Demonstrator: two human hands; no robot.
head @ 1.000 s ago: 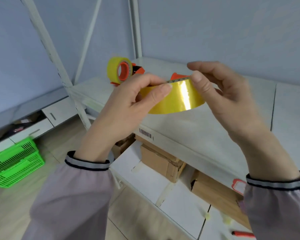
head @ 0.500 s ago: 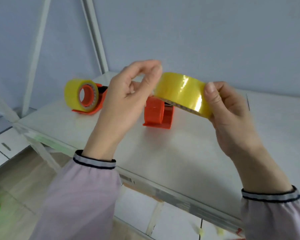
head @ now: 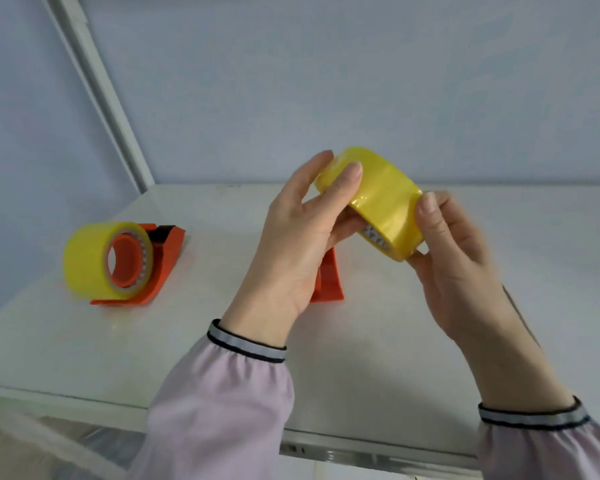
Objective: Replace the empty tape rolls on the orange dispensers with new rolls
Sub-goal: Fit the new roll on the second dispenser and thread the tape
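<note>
At six o'clock, nearest the camera, the front edge of a white shelf board [head: 84,341] runs across the view, with a small printed label [head: 296,448] on its metal lip. Two pale lilac sleeves [head: 219,410] with striped elastic cuffs rise over that edge.

Above the middle of the board, both hands hold a new yellow tape roll [head: 378,202] in the air, clear of the surface and tilted, its printed cardboard core showing at the lower rim. The left hand [head: 302,244] grasps the roll's nine o'clock end, thumb laid over the yellow band and fingers curled behind. The right hand [head: 454,265] grasps the four o'clock end, thumb tip pressed on the roll's edge and fingers beneath.

Directly behind the left palm, an orange dispenser [head: 328,282] stands on the board, mostly hidden; whether it carries a roll cannot be told.

At nine o'clock, well apart from the hands, a second orange dispenser [head: 167,247] lies on the board with a full yellow roll [head: 90,261] mounted on its orange hub, blade end pointing toward one o'clock.

The board is glossy white and faintly reflects the orange plastic. At eleven o'clock a white metal upright [head: 101,91] slants up from the board's far corner. Beyond, from ten to two o'clock, stands a plain pale blue-grey wall [head: 361,81].
</note>
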